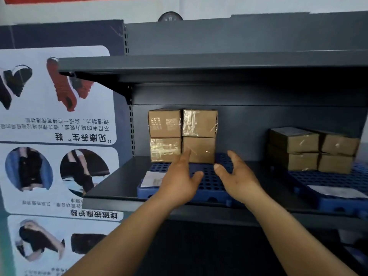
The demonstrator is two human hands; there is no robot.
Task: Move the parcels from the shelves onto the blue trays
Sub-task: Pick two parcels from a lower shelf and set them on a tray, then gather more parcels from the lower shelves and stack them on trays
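A grey metal shelf [111, 188] carries two blue trays with perforated tops. The left tray [209, 182] sits near the shelf's left end; the right tray [322, 180] sits toward its right end, running out of view at the edge.

At the back of the left tray stands a stack [182, 135] of four brown parcels wrapped in clear tape, two below and two above, touching each other and close to the shelf's back wall. A white label [152, 179] lies on the left tray's front left part. At the back of the right tray stands a second stack [313, 149] of four parcels, also two over two, blurred at its right side. Another white label [334, 191] lies on that tray's front.

Both hands reach in over the front of the left tray, fingers spread and holding nothing. The left hand [180, 182] has its fingertips up against or just before the lower right parcel of the stack; whether they touch cannot be told. The right hand [238, 177] hovers just to the right of it, fingers loosely bent, apart from the parcels.

Above the shelf hangs an upper shelf [199, 64] of the same grey metal. To the left of the shelf hangs a poster [57, 124] with pictures of shoes and printed text.
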